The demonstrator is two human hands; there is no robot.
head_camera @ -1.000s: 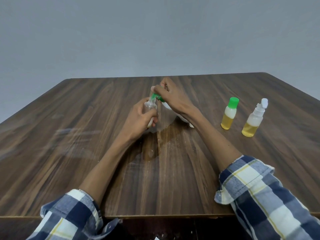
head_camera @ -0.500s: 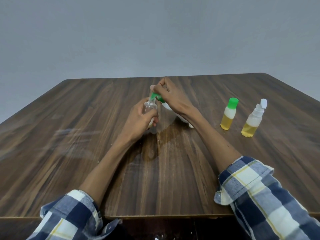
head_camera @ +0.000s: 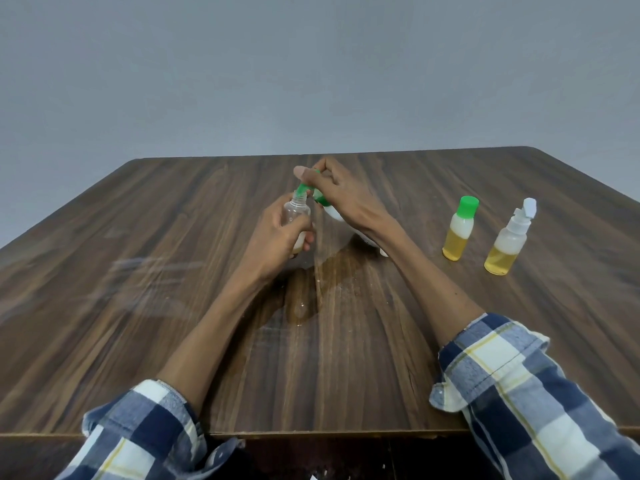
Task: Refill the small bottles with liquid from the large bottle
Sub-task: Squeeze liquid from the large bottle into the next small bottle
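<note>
My left hand (head_camera: 277, 239) grips a small clear bottle (head_camera: 296, 213) and holds it upright above the table. My right hand (head_camera: 343, 197) is closed around the large white bottle (head_camera: 334, 215), which is tilted down to the left. The large bottle's green nozzle (head_camera: 303, 187) rests at the small bottle's open mouth. My right hand and wrist hide most of the large bottle. Whether liquid is flowing cannot be told.
Two small bottles stand at the right, each partly filled with yellow liquid: one with a green cap (head_camera: 459, 230), one with a white spray top (head_camera: 507, 240). A wet patch (head_camera: 311, 303) lies on the wooden table (head_camera: 138, 271) below my hands.
</note>
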